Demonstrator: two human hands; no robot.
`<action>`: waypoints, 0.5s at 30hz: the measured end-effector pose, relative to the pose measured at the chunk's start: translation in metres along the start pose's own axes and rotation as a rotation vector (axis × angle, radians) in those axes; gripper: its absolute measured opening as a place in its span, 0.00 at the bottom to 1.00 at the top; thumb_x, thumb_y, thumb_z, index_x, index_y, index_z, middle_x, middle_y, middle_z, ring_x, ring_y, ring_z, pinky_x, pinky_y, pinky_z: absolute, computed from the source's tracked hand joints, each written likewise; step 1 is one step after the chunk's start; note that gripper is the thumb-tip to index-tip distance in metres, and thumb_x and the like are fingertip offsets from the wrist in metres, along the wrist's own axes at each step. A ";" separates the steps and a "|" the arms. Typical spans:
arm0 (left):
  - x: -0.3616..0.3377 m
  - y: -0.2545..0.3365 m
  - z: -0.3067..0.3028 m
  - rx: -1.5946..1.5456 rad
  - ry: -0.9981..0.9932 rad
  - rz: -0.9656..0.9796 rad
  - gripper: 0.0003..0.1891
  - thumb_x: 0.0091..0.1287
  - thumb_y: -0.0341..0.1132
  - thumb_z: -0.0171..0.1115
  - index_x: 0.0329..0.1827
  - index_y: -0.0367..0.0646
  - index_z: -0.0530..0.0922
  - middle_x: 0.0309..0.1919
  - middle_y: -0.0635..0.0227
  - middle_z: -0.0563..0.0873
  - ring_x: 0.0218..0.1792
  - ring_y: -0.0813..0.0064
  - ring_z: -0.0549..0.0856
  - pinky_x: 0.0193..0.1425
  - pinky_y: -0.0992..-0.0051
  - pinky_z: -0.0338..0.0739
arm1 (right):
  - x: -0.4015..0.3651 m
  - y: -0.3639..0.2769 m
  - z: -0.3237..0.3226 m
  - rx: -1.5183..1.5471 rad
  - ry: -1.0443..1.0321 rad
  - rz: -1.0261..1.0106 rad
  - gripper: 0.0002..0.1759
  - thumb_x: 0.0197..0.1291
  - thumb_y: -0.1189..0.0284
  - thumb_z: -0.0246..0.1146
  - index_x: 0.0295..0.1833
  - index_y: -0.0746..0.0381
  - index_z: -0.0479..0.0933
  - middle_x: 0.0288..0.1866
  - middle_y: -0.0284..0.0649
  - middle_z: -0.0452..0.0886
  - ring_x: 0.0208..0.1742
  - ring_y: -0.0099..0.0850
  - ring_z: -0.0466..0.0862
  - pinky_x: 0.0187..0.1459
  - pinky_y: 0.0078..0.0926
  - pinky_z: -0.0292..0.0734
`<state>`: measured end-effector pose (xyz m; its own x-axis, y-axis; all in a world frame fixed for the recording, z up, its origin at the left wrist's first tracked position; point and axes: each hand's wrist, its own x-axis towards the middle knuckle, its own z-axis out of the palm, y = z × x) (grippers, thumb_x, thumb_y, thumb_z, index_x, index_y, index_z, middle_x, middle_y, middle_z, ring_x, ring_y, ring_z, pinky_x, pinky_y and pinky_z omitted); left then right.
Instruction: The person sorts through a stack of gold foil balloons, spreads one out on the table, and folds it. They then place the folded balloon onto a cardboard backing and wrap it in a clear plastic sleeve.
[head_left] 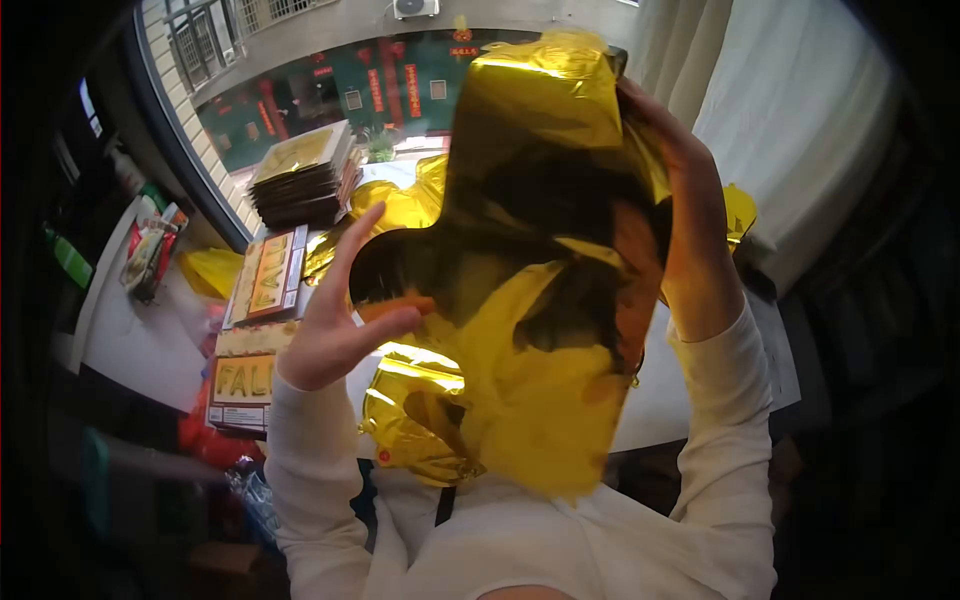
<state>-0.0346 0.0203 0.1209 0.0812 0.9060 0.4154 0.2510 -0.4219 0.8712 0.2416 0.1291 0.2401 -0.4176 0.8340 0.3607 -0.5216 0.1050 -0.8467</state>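
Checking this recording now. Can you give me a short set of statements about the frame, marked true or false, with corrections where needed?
1. The right hand holds the gold foil near its upper right edge. True.

2. The left hand is clenched into a fist. False: the left hand is open, with thumb and forefinger spread apart.

3. A box with large printed letters lies to the left of the raised foil in the picture. True.

4. The tall stack near the window is to the right of the raised foil in the picture. False: the stack is to its left.

5. A pale curtain hangs at the upper right of the picture. True.

6. The person's sleeves are black. False: the sleeves are whitish.
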 end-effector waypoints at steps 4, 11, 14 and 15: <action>-0.032 -0.016 0.026 -0.591 -0.418 -0.385 0.55 0.60 0.43 0.86 0.86 0.38 0.60 0.77 0.61 0.74 0.75 0.67 0.75 0.81 0.66 0.66 | 0.001 -0.013 0.002 -0.125 0.301 -0.018 0.27 0.83 0.77 0.46 0.82 0.72 0.64 0.81 0.51 0.71 0.76 0.39 0.78 0.79 0.38 0.72; -0.048 -0.007 0.103 -0.173 -0.300 -0.408 0.31 0.64 0.33 0.80 0.71 0.41 0.79 0.56 0.66 0.89 0.58 0.72 0.86 0.68 0.72 0.76 | 0.014 0.006 -0.065 0.362 -0.172 0.057 0.24 0.83 0.66 0.52 0.73 0.70 0.74 0.69 0.52 0.84 0.65 0.42 0.87 0.69 0.41 0.83; -0.035 -0.006 0.070 0.527 0.274 0.050 0.14 0.60 0.27 0.78 0.49 0.45 0.88 0.41 0.66 0.91 0.44 0.62 0.89 0.69 0.63 0.76 | 0.026 0.000 -0.118 0.472 -0.602 -0.039 0.26 0.78 0.65 0.55 0.75 0.66 0.74 0.73 0.46 0.82 0.73 0.41 0.81 0.76 0.43 0.73; -0.033 0.000 0.060 0.813 0.396 0.149 0.12 0.59 0.27 0.77 0.46 0.46 0.88 0.39 0.68 0.90 0.41 0.62 0.88 0.72 0.58 0.73 | 0.023 -0.003 -0.138 0.450 -0.630 -0.055 0.28 0.77 0.64 0.56 0.76 0.65 0.73 0.75 0.45 0.80 0.75 0.41 0.79 0.78 0.45 0.69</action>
<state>0.0202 -0.0075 0.0914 -0.1319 0.7029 0.6989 0.8784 -0.2439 0.4110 0.3360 0.2226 0.1972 -0.6562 0.3544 0.6662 -0.7497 -0.2053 -0.6292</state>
